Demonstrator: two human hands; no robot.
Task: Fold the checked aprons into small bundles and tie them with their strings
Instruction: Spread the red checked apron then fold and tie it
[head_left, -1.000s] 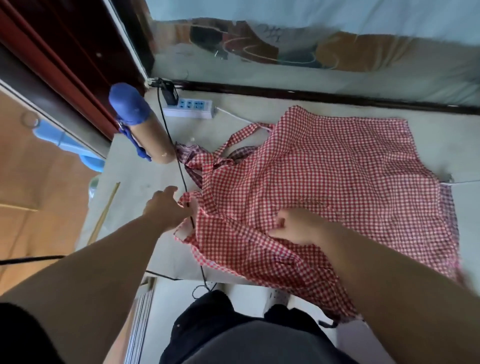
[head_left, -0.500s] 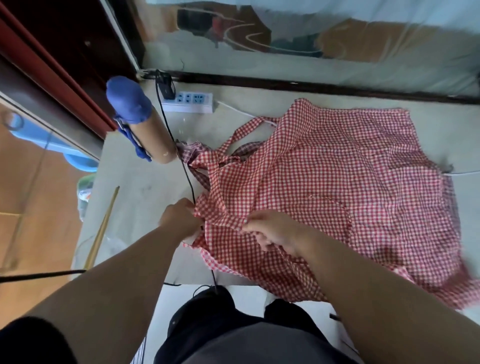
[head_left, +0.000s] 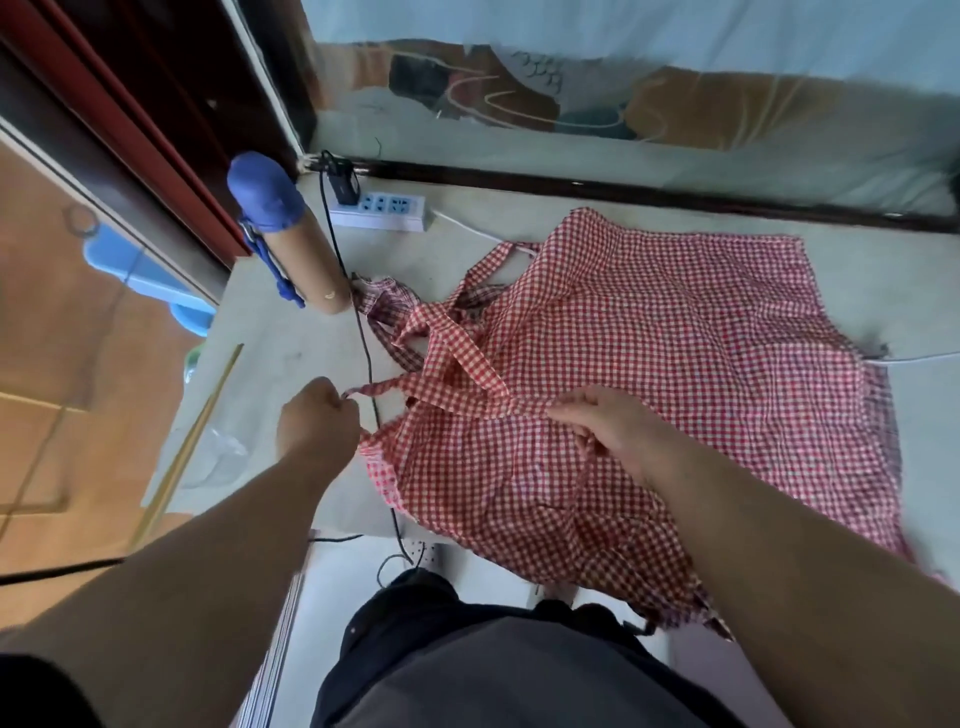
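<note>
One red checked apron (head_left: 649, 364), spread across the centre and right of frame on the desk (head_left: 291, 353), near edge hanging off. Two hands in: left hand (head_left: 319, 421) fisted at centre left, grip tight round one string (head_left: 387, 387); right hand (head_left: 608, 428) palm down mid-frame, grip pinching the cloth.

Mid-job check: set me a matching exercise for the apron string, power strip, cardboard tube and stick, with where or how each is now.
1 string
2 power strip
3 tube
4 stick

A white, at the table's back
B capped by a blue glove
C pinched by the left hand
D along the table's left edge

Pairs: 1-C, 2-A, 3-B, 4-D
</note>
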